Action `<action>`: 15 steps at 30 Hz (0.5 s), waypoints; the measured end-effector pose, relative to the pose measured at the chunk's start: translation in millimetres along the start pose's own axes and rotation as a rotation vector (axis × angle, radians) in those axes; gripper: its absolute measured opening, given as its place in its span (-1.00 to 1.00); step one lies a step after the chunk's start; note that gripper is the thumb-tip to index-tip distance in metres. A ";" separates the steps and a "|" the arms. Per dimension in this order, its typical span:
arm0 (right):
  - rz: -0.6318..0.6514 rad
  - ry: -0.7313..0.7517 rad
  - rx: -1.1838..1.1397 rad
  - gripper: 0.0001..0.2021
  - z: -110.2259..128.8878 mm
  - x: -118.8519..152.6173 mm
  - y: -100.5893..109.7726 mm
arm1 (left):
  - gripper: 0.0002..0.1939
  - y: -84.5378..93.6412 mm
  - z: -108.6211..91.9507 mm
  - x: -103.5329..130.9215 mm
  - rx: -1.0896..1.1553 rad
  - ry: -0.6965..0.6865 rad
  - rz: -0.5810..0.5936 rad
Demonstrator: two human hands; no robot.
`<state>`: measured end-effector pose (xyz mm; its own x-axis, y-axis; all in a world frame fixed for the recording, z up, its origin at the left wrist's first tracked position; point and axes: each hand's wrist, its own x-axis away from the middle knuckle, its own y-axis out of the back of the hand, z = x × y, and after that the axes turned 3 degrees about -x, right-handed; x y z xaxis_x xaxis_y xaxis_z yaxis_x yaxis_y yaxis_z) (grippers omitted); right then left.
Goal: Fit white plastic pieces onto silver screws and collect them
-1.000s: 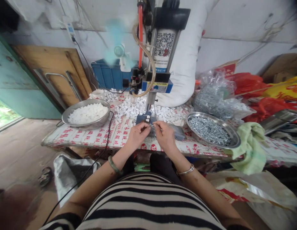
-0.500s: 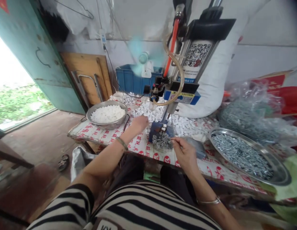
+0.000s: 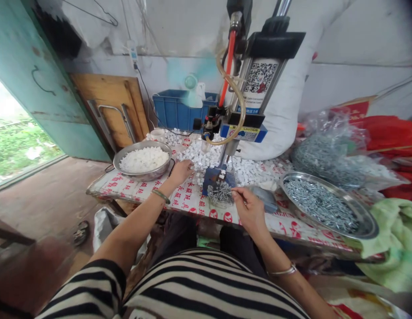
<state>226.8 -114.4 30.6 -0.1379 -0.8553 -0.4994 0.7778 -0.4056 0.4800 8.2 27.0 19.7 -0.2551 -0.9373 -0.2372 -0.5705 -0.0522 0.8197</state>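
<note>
My left hand (image 3: 181, 172) is over the table between the metal bowl of white pieces (image 3: 142, 160) and the press, next to scattered white plastic pieces (image 3: 206, 153). Its fingers are bent together, and what they hold, if anything, is too small to make out. At the right of the press base (image 3: 210, 177), my right hand (image 3: 248, 207) pinches a small metal pin at the edge of a heap of metal pins (image 3: 221, 193). A small white piece (image 3: 222, 174) sits on the base, under the press head.
The press cylinder (image 3: 259, 84) rises behind the base. At the right is a steel tray of metal pins (image 3: 322, 208), with plastic bags of pins (image 3: 325, 155) behind it. A blue crate (image 3: 175, 110) and a running fan (image 3: 190, 82) stand at the back.
The view has shifted, so the scene sits further left. My left hand has drawn slightly away from the press. My right hand remains beside the heap of pins, still pinching.
</note>
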 end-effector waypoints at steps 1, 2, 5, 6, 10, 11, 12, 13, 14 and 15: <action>0.005 -0.013 -0.021 -0.76 3.5 -1.6 -1.2 | -0.75 -2.8 -6.1 6.3 0.194 0.001 -0.015; 0.012 -0.025 -0.044 -0.76 7.3 -3.7 -2.7 | -0.73 -6.7 -14.3 13.9 0.413 0.011 -0.024; 0.036 -0.031 -0.109 -0.76 18.0 -11.2 -8.7 | -0.68 -19.6 -45.9 41.3 0.887 0.020 0.024; 0.045 -0.025 -0.115 -0.76 20.4 -13.3 -10.9 | -0.68 -22.2 -56.1 50.2 0.970 0.017 0.020; 0.068 -0.002 -0.041 -0.79 22.8 -15.4 -16.7 | -0.63 -19.7 -79.9 72.5 0.914 -0.107 -0.049; 0.075 0.003 -0.008 -0.79 22.2 -14.5 -17.1 | -0.62 -17.5 -81.5 74.7 0.848 -0.153 -0.064; 0.085 0.011 0.026 -0.79 21.6 -13.2 -17.1 | -0.61 -15.6 -81.9 76.0 0.786 -0.194 -0.073; 0.098 0.023 0.061 -0.79 21.0 -11.8 -16.9 | -0.61 -14.3 -81.7 76.8 0.738 -0.227 -0.080; 0.114 0.037 0.100 -0.79 20.4 -10.4 -16.5 | -0.61 -13.9 -81.2 77.3 0.706 -0.250 -0.084; 0.128 0.054 0.142 -0.79 19.9 -9.1 -16.1 | -0.61 -14.3 -80.7 77.6 0.689 -0.265 -0.082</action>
<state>203.4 -106.6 41.7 -0.0074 -0.8861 -0.4634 0.6920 -0.3390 0.6373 59.6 -72.8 31.6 -0.3203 -0.8209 -0.4728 -0.9342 0.1909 0.3015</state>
